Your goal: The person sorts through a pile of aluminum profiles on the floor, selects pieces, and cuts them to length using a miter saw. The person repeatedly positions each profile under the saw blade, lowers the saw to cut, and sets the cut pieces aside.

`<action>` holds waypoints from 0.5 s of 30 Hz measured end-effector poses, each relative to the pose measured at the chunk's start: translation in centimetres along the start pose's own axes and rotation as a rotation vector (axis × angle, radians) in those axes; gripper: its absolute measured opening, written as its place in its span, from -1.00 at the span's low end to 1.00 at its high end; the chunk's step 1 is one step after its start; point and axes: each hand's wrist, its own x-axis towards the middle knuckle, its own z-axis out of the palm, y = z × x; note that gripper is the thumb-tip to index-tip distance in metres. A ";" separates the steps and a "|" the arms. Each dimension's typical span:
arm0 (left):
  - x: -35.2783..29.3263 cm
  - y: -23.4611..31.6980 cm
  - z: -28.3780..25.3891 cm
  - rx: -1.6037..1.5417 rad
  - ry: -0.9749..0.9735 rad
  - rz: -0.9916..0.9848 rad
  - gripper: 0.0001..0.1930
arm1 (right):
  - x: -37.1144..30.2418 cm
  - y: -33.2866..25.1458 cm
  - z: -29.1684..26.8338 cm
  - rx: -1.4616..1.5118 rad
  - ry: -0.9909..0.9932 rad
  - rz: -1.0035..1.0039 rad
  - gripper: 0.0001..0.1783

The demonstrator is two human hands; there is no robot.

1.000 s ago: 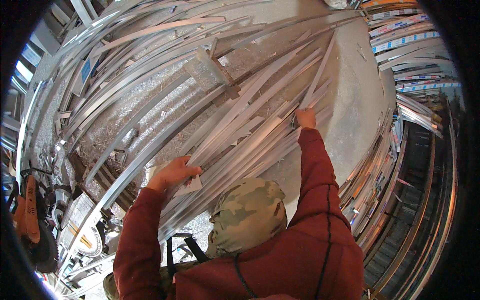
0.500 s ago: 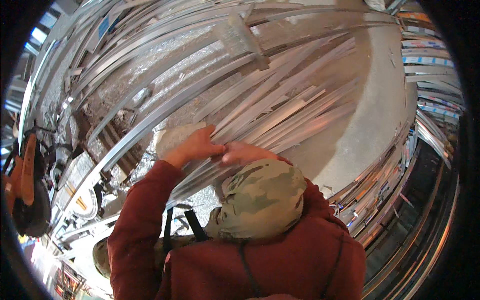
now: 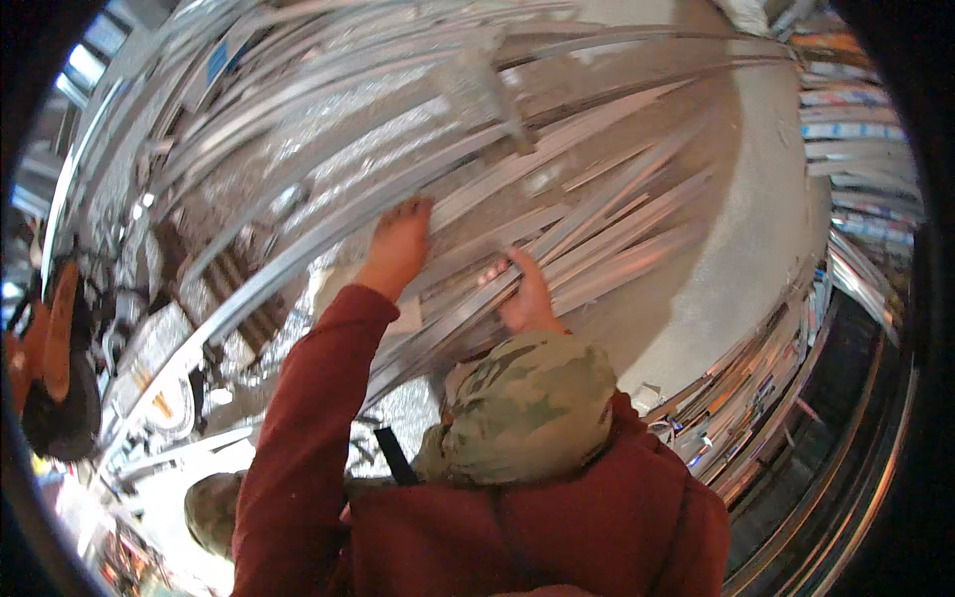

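Strips (image 3: 597, 211) of silvery, metal-looking stock lie fanned across the work area ahead of the person, slanting from near the body up toward the right, and some of them pass through the right hand (image 3: 527, 300). That hand is partly closed, thumb standing up on one side and fingers curled on the other, and it appears to have hold of a narrow few. The left hand (image 3: 398, 249) sits farther out and to the left, fingers bent and blurred near a long bar (image 3: 308, 247); whether it grips anything I cannot tell. The right grip is best snug but not tight, so that thin edges do not slide against bare skin. Lifting one piece clear of its neighbours before drawing it helps, since crossing lengths could snag; a second hand under the span would steady what will probably flex.
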 end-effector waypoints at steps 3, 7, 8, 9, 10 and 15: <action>-0.6 -2.6 1.6 -0.015 -0.100 -0.087 -0.62 | -0.6 0.3 1.3 -0.031 -0.024 -0.027 -0.84; 0.3 -0.9 -2.4 -0.113 -0.297 -0.199 -0.64 | -0.3 0.2 0.8 0.015 -0.079 -0.009 -0.84; 0.3 -1.0 -3.1 -0.123 -0.304 -0.174 -0.62 | -0.3 0.2 1.1 0.007 -0.074 -0.008 -0.84; 0.1 -1.4 -3.7 -0.136 -0.312 -0.153 -0.60 | -0.3 0.2 1.3 -0.003 -0.067 -0.003 -0.84; -0.2 -1.3 -4.2 -0.150 -0.325 -0.132 -0.58 | -0.6 0.1 1.6 -0.014 -0.076 0.004 -0.82; -1.6 0.8 -7.2 -0.341 -0.353 -0.215 -0.61 | -0.3 0.7 1.4 -0.005 -0.057 0.010 -0.78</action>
